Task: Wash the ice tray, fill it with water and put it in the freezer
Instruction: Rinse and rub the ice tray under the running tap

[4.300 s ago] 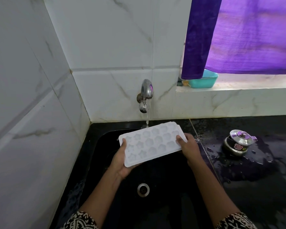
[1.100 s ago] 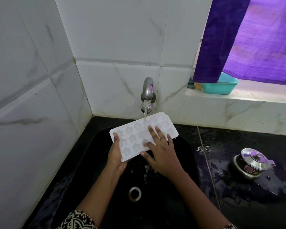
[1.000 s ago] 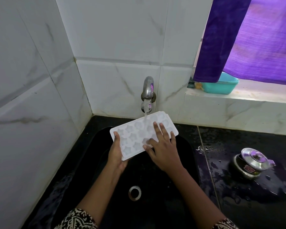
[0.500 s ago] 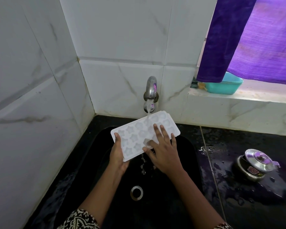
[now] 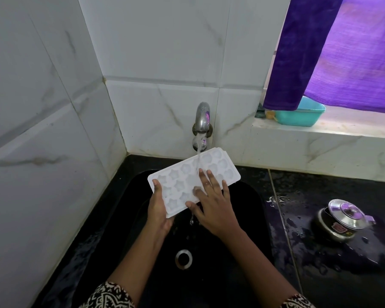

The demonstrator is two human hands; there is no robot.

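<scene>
A white ice tray (image 5: 182, 174) with star and round moulds is held tilted over the black sink (image 5: 242, 196), under the running steel tap (image 5: 201, 123). A thin stream of water lands on the tray's middle. My left hand (image 5: 159, 207) grips the tray's near left end, thumb on top. My right hand (image 5: 211, 201) lies flat on the tray with straight, spread fingers, rubbing its moulds. Water drips off the tray's lower edge.
The drain (image 5: 183, 258) sits in the sink's bottom. A small steel lidded pot (image 5: 340, 221) stands on the wet black counter (image 5: 320, 263) at right. A teal tub (image 5: 300, 115) rests on the window ledge under a purple curtain (image 5: 333, 52). White tiled walls close the left and back.
My right hand left the tray's right end and now lies flat on top, sliding over the moulds. The tray sits closer under the tap, with water running off it.
</scene>
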